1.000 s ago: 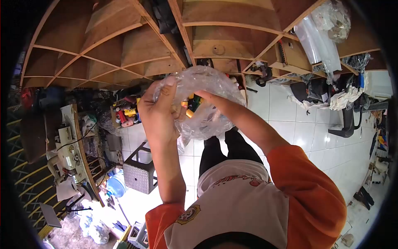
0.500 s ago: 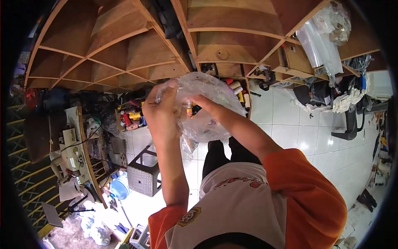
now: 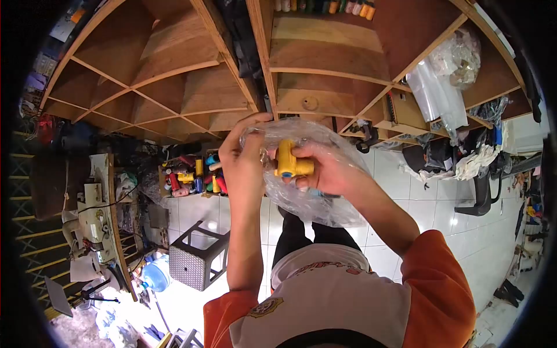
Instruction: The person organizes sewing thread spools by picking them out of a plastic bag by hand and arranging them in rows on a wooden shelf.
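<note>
My left hand (image 3: pixel 243 156) grips the rim of a clear plastic bag (image 3: pixel 342 211), which bulges out to the right. Yellow thread spools (image 3: pixel 287 158) are in the fingers of my right hand (image 3: pixel 333 165), one upright and another lying sideways. They sit at the bag, close to my left fingers; whether my right hand is inside the plastic or in front of it, I cannot tell. Something light blue shows faintly through the bag below my right hand.
Wooden compartment shelves (image 3: pixel 191 95) rise ahead, with small spools (image 3: pixel 348 7) in a top one. A box of coloured spools (image 3: pixel 197 177) lies below them. A grey stool (image 3: pixel 199 255) stands left of my legs, and a sewing machine (image 3: pixel 96 217) is farther left. Plastic bags (image 3: pixel 438 87) hang at right.
My right hand has turned and drawn back, and the yellow spools in it now show clearly. Both hands and the bag sit slightly lower and farther right in view; the shelves show more.
</note>
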Demonstrator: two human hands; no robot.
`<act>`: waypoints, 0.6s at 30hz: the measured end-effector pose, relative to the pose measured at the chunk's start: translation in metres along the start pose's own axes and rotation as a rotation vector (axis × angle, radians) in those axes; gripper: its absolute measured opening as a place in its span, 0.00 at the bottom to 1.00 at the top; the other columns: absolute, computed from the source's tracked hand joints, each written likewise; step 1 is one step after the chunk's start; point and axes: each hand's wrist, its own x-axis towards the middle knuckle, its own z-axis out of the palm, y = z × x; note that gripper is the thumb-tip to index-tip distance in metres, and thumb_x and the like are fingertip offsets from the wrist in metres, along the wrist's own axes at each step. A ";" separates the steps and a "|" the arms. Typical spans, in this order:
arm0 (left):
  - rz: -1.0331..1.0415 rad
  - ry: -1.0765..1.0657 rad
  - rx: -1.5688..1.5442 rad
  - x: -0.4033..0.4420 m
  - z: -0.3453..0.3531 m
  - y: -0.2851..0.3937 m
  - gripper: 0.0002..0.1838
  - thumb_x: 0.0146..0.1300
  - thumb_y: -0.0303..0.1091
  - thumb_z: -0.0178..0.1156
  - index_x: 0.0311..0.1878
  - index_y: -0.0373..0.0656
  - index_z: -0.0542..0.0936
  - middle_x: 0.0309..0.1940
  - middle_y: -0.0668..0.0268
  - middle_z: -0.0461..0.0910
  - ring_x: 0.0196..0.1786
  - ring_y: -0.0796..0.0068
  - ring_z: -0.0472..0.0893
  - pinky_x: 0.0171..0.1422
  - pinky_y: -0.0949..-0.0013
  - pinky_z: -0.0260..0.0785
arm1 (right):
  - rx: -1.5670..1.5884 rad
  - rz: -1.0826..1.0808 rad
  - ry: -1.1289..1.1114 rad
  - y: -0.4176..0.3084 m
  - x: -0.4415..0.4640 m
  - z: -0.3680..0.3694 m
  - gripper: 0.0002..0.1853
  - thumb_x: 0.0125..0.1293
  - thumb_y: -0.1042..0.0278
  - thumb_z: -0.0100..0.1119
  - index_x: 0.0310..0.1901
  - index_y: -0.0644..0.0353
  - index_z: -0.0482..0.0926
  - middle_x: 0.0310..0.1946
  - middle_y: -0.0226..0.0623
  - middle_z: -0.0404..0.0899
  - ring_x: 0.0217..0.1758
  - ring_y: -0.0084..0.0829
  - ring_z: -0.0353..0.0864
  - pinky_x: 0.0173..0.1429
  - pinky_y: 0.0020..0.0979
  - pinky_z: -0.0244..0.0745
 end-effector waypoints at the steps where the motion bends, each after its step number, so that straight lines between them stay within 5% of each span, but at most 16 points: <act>1: -0.034 -0.015 -0.011 -0.001 0.003 0.002 0.14 0.55 0.23 0.48 0.44 0.35 0.79 0.30 0.68 0.78 0.27 0.87 0.72 0.28 0.81 0.62 | 0.084 0.000 0.016 0.004 -0.006 0.001 0.15 0.61 0.63 0.54 0.47 0.63 0.72 0.36 0.40 0.79 0.33 0.34 0.81 0.28 0.25 0.75; 3: -0.015 -0.010 0.041 0.001 0.007 0.000 0.12 0.59 0.24 0.49 0.43 0.38 0.79 0.28 0.70 0.76 0.23 0.88 0.69 0.24 0.81 0.61 | 0.248 0.001 0.043 0.012 -0.014 0.005 0.15 0.62 0.64 0.53 0.47 0.63 0.72 0.35 0.40 0.79 0.32 0.34 0.81 0.28 0.25 0.74; 7: -0.104 -0.009 -0.041 0.002 0.014 -0.006 0.10 0.63 0.27 0.49 0.43 0.40 0.79 0.27 0.71 0.75 0.16 0.89 0.66 0.20 0.82 0.60 | -0.051 -0.250 0.113 0.011 -0.052 0.036 0.19 0.66 0.66 0.52 0.55 0.65 0.68 0.43 0.37 0.74 0.39 0.23 0.74 0.40 0.23 0.69; 9: -0.159 -0.153 0.036 -0.002 0.010 -0.004 0.11 0.63 0.27 0.49 0.44 0.40 0.79 0.33 0.70 0.77 0.22 0.89 0.70 0.23 0.83 0.62 | -0.317 -0.433 0.028 -0.005 -0.068 0.034 0.19 0.65 0.66 0.53 0.56 0.63 0.68 0.43 0.34 0.73 0.35 0.19 0.70 0.40 0.23 0.66; 12: -0.084 -0.250 -0.011 -0.008 0.025 -0.002 0.13 0.60 0.30 0.53 0.46 0.38 0.78 0.29 0.68 0.77 0.21 0.87 0.67 0.22 0.81 0.56 | -0.794 -0.571 0.346 -0.035 -0.076 0.039 0.19 0.60 0.66 0.60 0.50 0.65 0.72 0.37 0.35 0.76 0.35 0.24 0.74 0.40 0.26 0.70; 16: 0.128 -0.347 0.148 -0.007 0.034 -0.002 0.16 0.58 0.32 0.60 0.48 0.35 0.77 0.33 0.66 0.80 0.30 0.85 0.73 0.32 0.80 0.64 | -1.450 -0.738 0.423 -0.053 -0.066 0.033 0.18 0.55 0.64 0.63 0.46 0.64 0.74 0.40 0.43 0.78 0.42 0.35 0.79 0.45 0.29 0.72; 18: 0.036 -0.297 0.177 -0.007 0.034 -0.002 0.17 0.56 0.32 0.63 0.48 0.33 0.77 0.36 0.63 0.80 0.35 0.83 0.75 0.40 0.77 0.67 | -1.540 -0.694 0.496 -0.060 -0.065 0.044 0.19 0.54 0.64 0.64 0.46 0.63 0.74 0.39 0.44 0.78 0.42 0.37 0.80 0.45 0.31 0.73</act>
